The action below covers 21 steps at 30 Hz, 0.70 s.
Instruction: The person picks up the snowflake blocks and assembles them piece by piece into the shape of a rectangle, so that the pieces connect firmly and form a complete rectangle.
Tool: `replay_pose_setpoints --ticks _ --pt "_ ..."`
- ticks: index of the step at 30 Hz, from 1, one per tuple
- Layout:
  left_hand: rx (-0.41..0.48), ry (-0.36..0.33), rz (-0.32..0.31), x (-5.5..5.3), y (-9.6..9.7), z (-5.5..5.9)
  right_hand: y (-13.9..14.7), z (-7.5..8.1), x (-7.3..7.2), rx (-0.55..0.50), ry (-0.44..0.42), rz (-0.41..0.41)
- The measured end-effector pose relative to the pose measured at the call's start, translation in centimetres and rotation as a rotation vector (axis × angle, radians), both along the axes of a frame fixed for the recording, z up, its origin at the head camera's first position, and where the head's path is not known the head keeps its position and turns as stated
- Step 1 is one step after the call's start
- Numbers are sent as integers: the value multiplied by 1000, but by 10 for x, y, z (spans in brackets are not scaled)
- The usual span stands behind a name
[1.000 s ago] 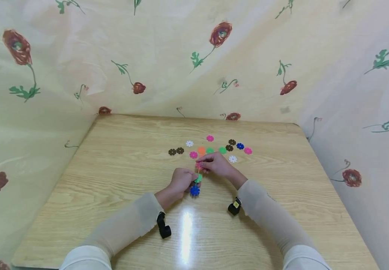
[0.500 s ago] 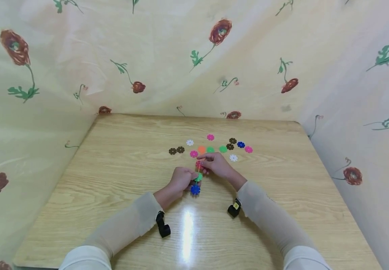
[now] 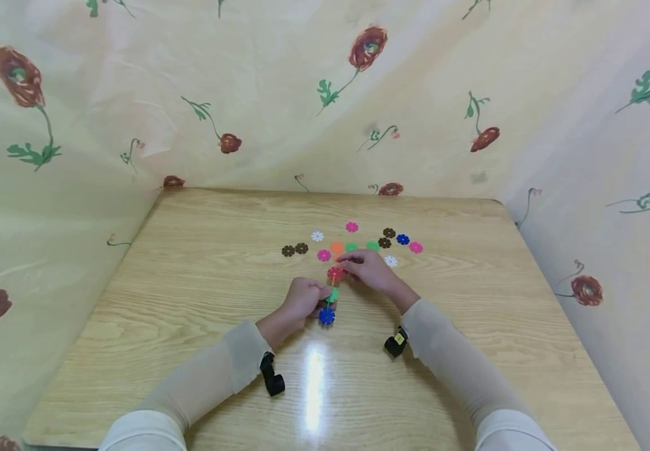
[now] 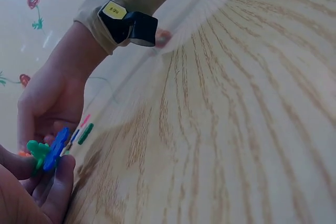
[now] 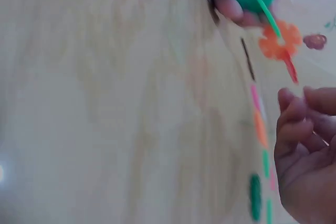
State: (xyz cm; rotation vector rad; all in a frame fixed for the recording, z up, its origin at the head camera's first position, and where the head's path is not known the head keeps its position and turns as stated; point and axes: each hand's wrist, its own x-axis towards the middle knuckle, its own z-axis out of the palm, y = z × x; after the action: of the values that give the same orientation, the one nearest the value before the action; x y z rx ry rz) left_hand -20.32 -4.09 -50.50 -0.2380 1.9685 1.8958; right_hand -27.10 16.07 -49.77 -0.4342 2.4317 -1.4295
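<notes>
Joined flower-shaped discs form a chain, with a blue disc [image 3: 327, 316] at the near end. My left hand [image 3: 302, 299] pinches the chain at its green disc [image 3: 332, 294], thumb on top. Beyond the green one come an orange disc [image 5: 281, 40] and a red disc [image 5: 290, 69], which shows edge-on in the right wrist view. Just to the right of the red disc is my right hand [image 3: 374, 269]. Its fingers are loosely bent, with a small gap to the red disc in the right wrist view, and nothing shows between them.
Loose flower discs lie on the wooden table [image 3: 190, 300] beyond the hands: brown discs [image 3: 294, 250], white discs [image 3: 391, 261], pink discs [image 3: 352, 227], an orange one [image 3: 337, 248], green ones and a blue one [image 3: 402, 239]. Flower-patterned cloth [image 3: 280, 94] surrounds the table's back and sides.
My right hand has let go of the red disc and drawn back slightly to the right. The left hand still holds the chain in nearly the same place.
</notes>
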Motion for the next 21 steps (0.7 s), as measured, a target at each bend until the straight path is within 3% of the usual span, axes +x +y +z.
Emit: replay_pose_setpoints --ticks 3,6,12,17,21 --pt "4 6 2 1 0 2 13 8 2 120 91 -4" --pt "11 4 6 2 0 2 28 14 5 266 150 47" --pt "24 6 16 3 0 -1 44 13 12 471 173 184" --pt "33 17 6 2 0 0 46 10 10 505 192 164" --pt "40 20 8 2 0 -1 46 11 7 473 145 130"
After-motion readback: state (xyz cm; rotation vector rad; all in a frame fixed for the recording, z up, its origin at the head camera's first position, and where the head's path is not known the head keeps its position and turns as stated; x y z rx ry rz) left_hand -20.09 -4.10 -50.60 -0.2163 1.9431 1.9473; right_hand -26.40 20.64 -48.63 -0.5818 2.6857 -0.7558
